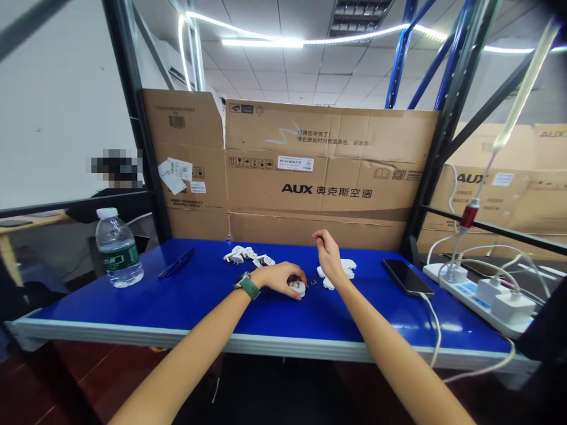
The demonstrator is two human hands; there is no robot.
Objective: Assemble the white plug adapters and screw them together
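My left hand [280, 277], with a green-strapped watch [248, 285] at its wrist, is closed around a white plug part [298, 288] low over the blue table. Brass-coloured bits show on the part's upper side. Just right of it lie small metal pieces [313, 283]. My right hand [328, 255] is lifted beside them with its fingers curled together; what they hold, if anything, is too small to make out. Behind the right wrist lie several white plastic pieces [348, 265], partly hidden by it. A group of white plugs [248, 255] lies beyond my left hand.
A water bottle [117, 251] and dark glasses [176, 264] are on the left. On the right are a phone [405, 277] with a cable and a white power strip [473, 298] with chargers. Cardboard [319, 177] walls off the table's back. A person [116, 177] is at far left.
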